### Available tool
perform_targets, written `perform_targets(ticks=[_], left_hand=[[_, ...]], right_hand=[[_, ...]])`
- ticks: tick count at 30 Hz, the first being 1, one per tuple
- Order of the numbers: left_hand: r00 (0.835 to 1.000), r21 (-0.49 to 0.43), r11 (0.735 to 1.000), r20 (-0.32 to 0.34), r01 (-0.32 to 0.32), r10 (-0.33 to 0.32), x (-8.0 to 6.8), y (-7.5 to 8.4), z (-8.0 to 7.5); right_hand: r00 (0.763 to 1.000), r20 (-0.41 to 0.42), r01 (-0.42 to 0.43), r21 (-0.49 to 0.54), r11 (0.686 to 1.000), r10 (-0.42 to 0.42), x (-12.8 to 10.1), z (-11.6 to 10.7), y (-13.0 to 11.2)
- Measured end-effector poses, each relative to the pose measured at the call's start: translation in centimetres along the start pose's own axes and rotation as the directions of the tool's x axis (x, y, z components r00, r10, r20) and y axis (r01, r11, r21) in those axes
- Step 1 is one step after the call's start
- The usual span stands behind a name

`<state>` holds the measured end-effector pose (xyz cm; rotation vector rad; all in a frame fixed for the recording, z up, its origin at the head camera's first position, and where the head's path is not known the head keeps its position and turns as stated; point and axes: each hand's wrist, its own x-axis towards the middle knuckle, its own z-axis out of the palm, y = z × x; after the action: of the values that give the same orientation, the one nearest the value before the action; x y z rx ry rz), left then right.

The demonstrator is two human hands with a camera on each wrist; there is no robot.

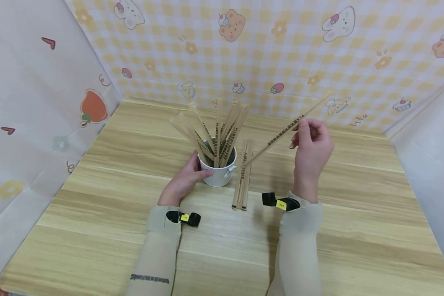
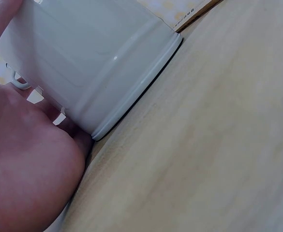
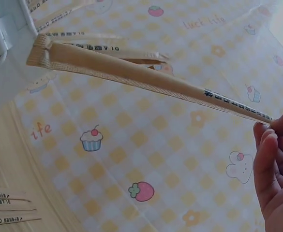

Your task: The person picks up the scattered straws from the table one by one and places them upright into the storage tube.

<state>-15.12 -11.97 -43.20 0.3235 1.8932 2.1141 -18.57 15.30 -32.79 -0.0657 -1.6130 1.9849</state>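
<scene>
- Fingers of the right hand (image 1: 312, 146) pinch one paper-wrapped stick (image 1: 286, 129), lifted off the wooden table (image 1: 96, 230) and slanting up toward the back wall
- Left hand (image 1: 185, 179) curls around the side of the white cup (image 1: 220, 172), which stands on the table crammed with wrapped sticks (image 1: 216, 129)
- Two wrapped sticks (image 1: 243, 181) lie flat just right of the cup

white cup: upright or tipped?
Upright. The white cup stands base-down on the table, wrapped sticks fanning out of its top; the left hand holds its side.
</scene>
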Motion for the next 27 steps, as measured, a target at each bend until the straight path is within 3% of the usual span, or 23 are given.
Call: perform_targets(ticks=[12, 20, 27], left_hand=[[1.0, -0.003, 1.0, 0.002, 0.006, -0.006, 0.0, -0.1, 0.0], [1.0, -0.004, 1.0, -0.003, 0.009, -0.009, 0.1, -0.1, 0.0], [1.0, -0.02, 1.0, -0.012, 0.014, -0.015, 0.6, -1.6, -0.7]], right_hand=[[0.991, -0.078, 0.117, 0.164, 0.98, -0.105, -0.2, 0.3, -0.1], [0.991, -0.05, 0.132, 0.167, 0.977, -0.125, -0.7, 1.3, 0.1], [0.993, -0.009, 0.115, 0.142, 0.983, -0.114, -1.6, 2.4, -0.5]])
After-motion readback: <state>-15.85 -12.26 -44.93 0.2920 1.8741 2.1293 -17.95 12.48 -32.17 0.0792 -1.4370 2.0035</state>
